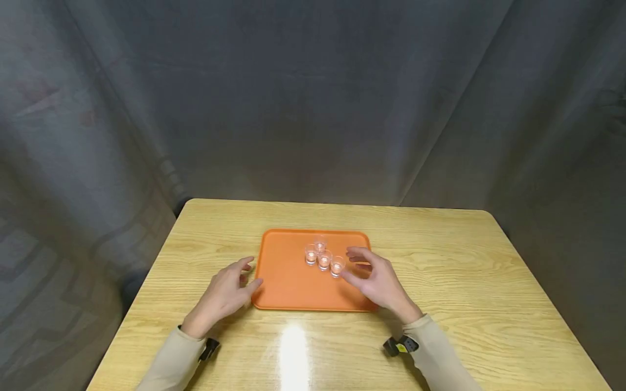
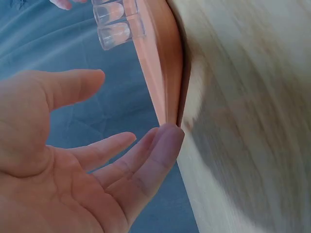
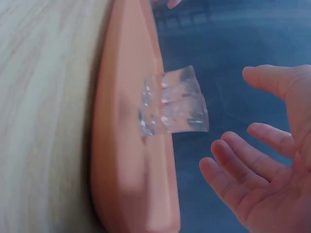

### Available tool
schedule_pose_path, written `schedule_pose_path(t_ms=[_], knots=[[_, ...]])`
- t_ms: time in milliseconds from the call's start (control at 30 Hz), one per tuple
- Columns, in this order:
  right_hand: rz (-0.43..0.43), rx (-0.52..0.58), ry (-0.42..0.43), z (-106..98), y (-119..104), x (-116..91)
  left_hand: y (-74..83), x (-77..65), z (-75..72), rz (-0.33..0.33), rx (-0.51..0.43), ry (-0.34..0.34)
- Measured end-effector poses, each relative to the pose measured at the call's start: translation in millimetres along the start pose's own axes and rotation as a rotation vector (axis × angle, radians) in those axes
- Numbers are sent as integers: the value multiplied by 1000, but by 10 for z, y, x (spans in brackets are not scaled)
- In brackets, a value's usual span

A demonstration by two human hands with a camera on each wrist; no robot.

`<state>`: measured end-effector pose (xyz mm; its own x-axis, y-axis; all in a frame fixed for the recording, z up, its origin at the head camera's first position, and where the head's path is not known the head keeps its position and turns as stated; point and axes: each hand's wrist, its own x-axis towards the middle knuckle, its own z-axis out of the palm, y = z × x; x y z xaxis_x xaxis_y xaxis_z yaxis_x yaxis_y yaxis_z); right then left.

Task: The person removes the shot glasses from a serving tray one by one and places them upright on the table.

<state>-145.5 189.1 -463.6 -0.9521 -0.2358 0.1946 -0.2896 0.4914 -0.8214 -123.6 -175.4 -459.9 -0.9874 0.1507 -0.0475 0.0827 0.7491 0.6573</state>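
Several small clear shot glasses (image 1: pixel 324 260) stand upright in a cluster on an orange tray (image 1: pixel 283 282), right of its middle. My left hand (image 1: pixel 226 290) is beside the tray's left edge, thumb and fingers apart and holding nothing. In the left wrist view its fingertips (image 2: pixel 167 138) overlap the tray's rim. Over the tray's right side, my right hand (image 1: pixel 379 279) has its thumb and fingers spread, close to the nearest glass (image 1: pixel 337 266). The right wrist view shows that hand's palm (image 3: pixel 282 199) with nothing in it, facing the glasses (image 3: pixel 175 104).
The tray lies on a light wooden table (image 1: pixel 440 260), with tabletop on all its sides. Dark grey curtains (image 1: pixel 293 108) hang behind the table and at both sides. Each wrist carries a black strapped device, such as the right one (image 1: pixel 401 345).
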Motion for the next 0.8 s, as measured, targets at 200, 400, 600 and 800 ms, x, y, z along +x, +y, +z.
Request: schedule_pose_path(t_ms=[200, 400, 600, 800], knots=[[32, 34, -13, 105, 33, 56, -16, 90, 39, -17, 4, -21], [64, 63, -20, 160, 75, 85, -47, 131, 68, -14, 26, -23], [83, 60, -10, 208, 121, 101, -59, 132, 90, -13, 19, -50], [112, 48, -6, 244, 145, 128, -61, 124, 102, -2, 40, -70]])
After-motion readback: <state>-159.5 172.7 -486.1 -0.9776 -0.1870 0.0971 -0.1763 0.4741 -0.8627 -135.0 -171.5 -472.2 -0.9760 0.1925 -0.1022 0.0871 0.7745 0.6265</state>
